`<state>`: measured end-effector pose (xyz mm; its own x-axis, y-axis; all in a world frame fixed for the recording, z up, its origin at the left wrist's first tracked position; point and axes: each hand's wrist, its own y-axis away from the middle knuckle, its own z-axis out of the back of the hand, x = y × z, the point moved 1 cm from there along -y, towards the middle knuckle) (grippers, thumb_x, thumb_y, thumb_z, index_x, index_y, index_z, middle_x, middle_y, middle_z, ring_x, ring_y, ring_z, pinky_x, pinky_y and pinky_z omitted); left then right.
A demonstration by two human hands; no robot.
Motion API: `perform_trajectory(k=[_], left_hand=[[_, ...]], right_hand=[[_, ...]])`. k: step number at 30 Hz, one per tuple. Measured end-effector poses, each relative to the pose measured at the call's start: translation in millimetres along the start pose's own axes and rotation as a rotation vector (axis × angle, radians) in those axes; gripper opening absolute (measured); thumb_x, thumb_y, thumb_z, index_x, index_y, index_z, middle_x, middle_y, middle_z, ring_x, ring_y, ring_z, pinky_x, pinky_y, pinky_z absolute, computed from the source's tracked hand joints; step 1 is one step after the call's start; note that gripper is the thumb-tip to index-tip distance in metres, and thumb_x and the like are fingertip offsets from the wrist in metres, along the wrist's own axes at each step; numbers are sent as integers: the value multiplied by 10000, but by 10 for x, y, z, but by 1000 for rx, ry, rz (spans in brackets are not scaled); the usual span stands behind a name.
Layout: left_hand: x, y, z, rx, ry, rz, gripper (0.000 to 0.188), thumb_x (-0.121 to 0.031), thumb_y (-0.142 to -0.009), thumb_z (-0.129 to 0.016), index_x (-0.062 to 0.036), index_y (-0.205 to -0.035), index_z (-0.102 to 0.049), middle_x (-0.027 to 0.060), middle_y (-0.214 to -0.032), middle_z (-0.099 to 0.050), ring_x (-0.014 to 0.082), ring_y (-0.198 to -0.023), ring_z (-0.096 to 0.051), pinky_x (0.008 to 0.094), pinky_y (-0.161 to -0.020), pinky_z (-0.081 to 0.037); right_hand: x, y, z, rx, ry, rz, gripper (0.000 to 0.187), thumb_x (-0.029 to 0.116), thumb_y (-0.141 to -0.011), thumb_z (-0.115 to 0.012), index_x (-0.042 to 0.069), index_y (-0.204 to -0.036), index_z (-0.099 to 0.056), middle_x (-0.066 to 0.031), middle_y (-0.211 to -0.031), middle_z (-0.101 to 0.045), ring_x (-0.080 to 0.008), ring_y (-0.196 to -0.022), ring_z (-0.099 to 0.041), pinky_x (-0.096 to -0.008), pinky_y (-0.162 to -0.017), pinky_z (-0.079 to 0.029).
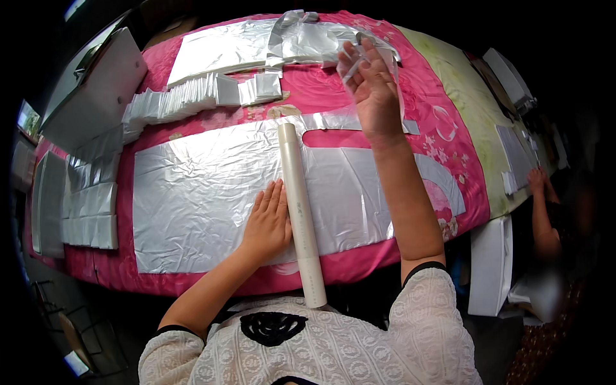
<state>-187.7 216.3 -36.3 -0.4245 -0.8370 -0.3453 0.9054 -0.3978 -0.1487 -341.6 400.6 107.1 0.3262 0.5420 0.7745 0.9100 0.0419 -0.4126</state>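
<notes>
My left hand [270, 218] lies flat, fingers stretched, on a shiny silver-white plastic sheet [192, 192] cut like an apron, with a long slot and a curved loop at its right end. Along that hand's right side a long pale tube [300, 212] crosses the sheet and reaches past the table's front edge toward my body. My right hand [375, 90] is raised above the far right part of the sheet, its fingers curled. Thin see-through plastic film [350, 70] hangs about those fingers and seems gripped by them; its lower end is hard to trace.
A flat stack of similar sheets [221, 51] lies at the back. Rows of folded white packets [173, 96] and white boxes [96, 80] stand at left. The cloth [308, 86] is pink, then yellow-green. Another person's hands [538, 179] are at far right near white sheets [513, 154].
</notes>
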Motion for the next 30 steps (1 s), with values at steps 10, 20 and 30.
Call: perform_trajectory(k=[10,20,30], left_hand=[[-10,-4,-87,-226,-2,-145,607,-252,-870,-430,94,-1338,-256,275,-1410,-238,400,-1318,-245,475,-1072,-201],[895,906,614,-464,429,277,513,-72,-778,-603,-9,-1250,-414,151,-1248,-469,284,-1105,-508,370,-930,-410],[1274,585,731,-555,1469,655,377,-136,-852,-602,14,-1170,-467,68,-1029,-565,127,-918,-563,262,-779,-470]], right_hand=[[-1794,1236,-2031,1125,1150,287,784,202,-789,-614,35,-1414,-170,-287,-1336,-340,-385,-1189,-401,-437,-1008,-313],[-1512,1022,-1415,1004,805,-264,821,393,-841,-519,91,-1439,-43,-248,-1435,-203,-382,-1307,-268,-373,-1069,-264],[-1584,1266,-1400,1286,1146,57,730,373,-742,-640,39,-1333,-369,-221,-1390,-311,-389,-1318,-227,-426,-1080,-227]])
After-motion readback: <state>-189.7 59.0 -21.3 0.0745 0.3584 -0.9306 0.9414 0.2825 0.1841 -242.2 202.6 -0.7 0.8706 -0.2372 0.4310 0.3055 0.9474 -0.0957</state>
